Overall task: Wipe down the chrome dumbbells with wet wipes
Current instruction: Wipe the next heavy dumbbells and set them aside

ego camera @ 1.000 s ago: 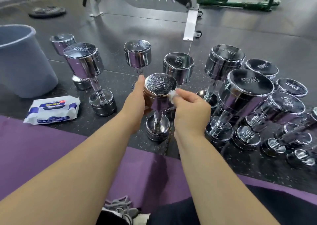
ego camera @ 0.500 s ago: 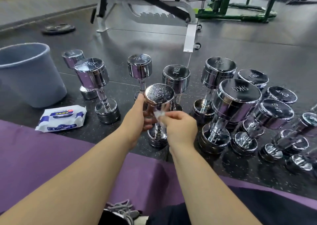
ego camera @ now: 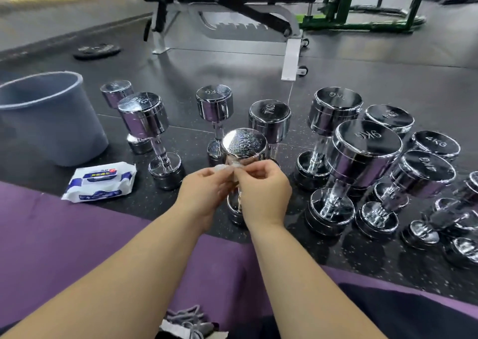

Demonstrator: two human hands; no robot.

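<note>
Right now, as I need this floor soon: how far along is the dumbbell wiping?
Done: the top face of the middle dumbbell looks speckled wet, so probably wiped. In hand: left hand and right hand pinch a wet wipe in front of it. Left: its handle probably; which other dumbbells are wiped I cannot tell.

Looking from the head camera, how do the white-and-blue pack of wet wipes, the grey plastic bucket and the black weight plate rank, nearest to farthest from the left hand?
1. White-and-blue pack of wet wipes, just left of the left hand.
2. Grey plastic bucket, farther left and back.
3. Black weight plate, far back left.
</note>
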